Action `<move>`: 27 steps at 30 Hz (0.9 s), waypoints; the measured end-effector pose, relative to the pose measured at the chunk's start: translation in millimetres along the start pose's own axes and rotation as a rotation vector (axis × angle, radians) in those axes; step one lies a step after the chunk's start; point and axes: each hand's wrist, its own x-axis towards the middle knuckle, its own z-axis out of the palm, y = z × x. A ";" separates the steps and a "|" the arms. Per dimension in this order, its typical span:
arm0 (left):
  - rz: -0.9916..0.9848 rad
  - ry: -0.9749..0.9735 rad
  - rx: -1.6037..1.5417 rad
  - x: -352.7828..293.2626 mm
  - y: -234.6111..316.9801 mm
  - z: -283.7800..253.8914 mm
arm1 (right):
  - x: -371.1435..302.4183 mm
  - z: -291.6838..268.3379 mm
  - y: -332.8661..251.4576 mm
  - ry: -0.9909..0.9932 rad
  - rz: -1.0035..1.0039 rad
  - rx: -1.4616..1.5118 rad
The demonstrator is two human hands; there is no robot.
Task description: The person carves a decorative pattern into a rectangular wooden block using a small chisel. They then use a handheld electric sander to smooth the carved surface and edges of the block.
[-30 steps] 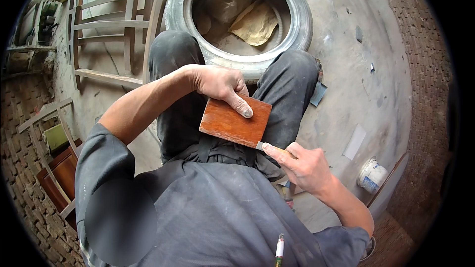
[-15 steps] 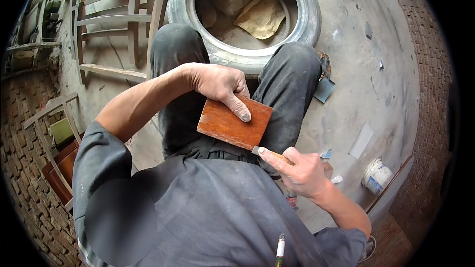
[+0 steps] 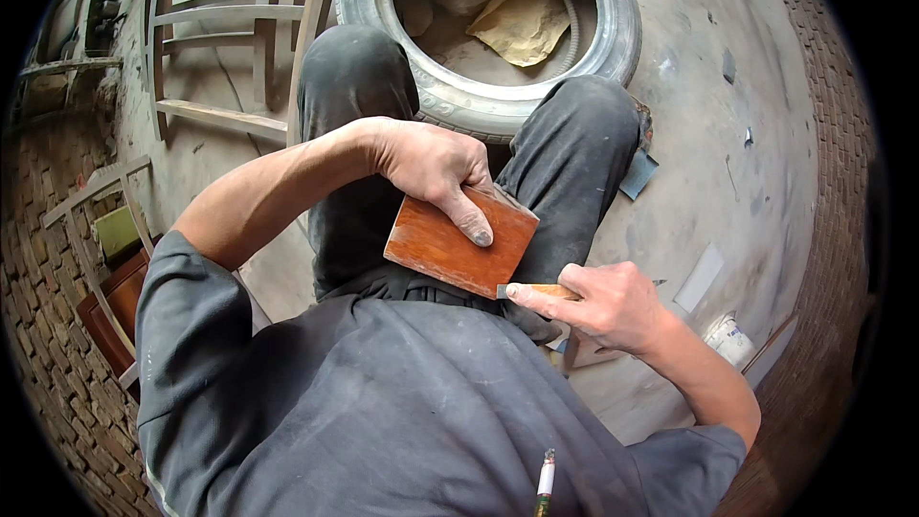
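A small reddish-brown wooden board (image 3: pixel 445 251) with worn, pale edges is held tilted over my lap. My left hand (image 3: pixel 433 165) grips it from the far edge, thumb pressed flat on its face and the other fingers hidden behind. My right hand (image 3: pixel 620 308) is closed around the light wooden handle of a small chisel (image 3: pixel 550 290), forefinger stretched along it toward the short metal blade. That blade meets the board's near right corner; whether it cuts into the wood cannot be made out.
Beyond my knees lies a large tyre (image 3: pixel 436 96) with crumpled sheets inside. Wooden chair frames (image 3: pixel 225 14) stand at the far left. On the floor to the right are a blue-grey sheet (image 3: pixel 638 175), a pale strip (image 3: pixel 699 278) and a white tub (image 3: pixel 730 340). A cigarette (image 3: pixel 547 474) shows at the bottom.
My right hand has shifted slightly up and to the right, its elbow swinging outward, and the chisel lies more level. The blade stays at the board's corner. My left grip is unchanged.
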 end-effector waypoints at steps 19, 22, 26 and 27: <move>0.060 -0.002 0.017 0.9 -9.7 -0.5 | 1.9 5.9 -11.6 0.031 0.087 0.016; 0.109 0.007 0.005 5.5 -14.2 3.5 | 6.5 5.7 -9.6 0.029 0.052 -0.002; 0.018 -0.051 0.040 6.0 -13.8 0.3 | 7.9 13.8 -12.2 0.038 0.003 -0.028; -0.010 -0.066 0.064 5.5 -14.8 0.5 | 8.6 14.7 -13.8 0.043 0.001 -0.043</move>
